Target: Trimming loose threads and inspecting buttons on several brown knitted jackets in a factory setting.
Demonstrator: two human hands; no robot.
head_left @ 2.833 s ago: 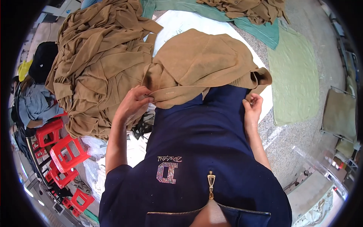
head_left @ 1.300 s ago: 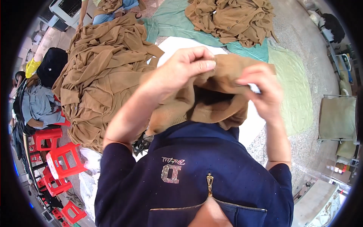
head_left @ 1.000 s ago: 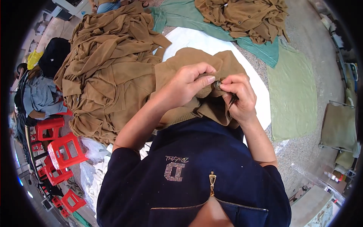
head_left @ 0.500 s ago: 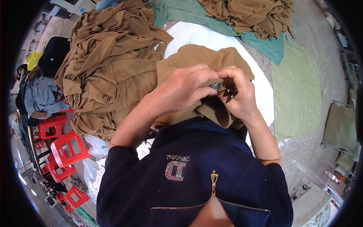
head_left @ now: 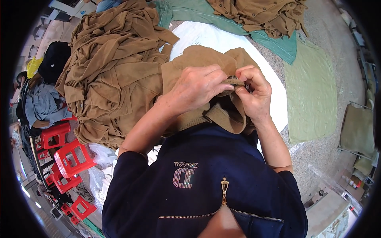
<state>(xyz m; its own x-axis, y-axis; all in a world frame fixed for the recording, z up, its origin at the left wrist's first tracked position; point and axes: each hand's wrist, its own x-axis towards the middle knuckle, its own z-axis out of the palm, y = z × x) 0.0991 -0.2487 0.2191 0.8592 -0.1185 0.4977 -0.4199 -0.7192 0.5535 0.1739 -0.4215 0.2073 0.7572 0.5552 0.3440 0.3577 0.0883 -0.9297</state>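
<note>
A brown knit garment (head_left: 194, 59) lies over my lap, with its ribbed hem (head_left: 186, 123) toward my body. My left hand (head_left: 200, 85) is closed on a narrow folded edge of it, thumb toward me. Close beside it, my right hand (head_left: 256, 91) pinches the same edge between thumb and fingers. Something dark shows between the right fingers, mostly hidden; I cannot make out its kind. Below the hands the garment opens into a dark fold.
Left of my lap rises a large heap of brown garments (head_left: 115, 71). Another brown pile of buttoned garments (head_left: 262, 16) lies on green cloth (head_left: 274, 43) ahead. White sheeting (head_left: 270, 95) and a pale green cloth (head_left: 311, 95) cover floor; red stools (head_left: 73, 158) stand at left.
The garment edge has turned, so the dark button seen before between my hands is hidden. My right fingers have closed on the edge, and the dark pointed object in that hand shows less.
</note>
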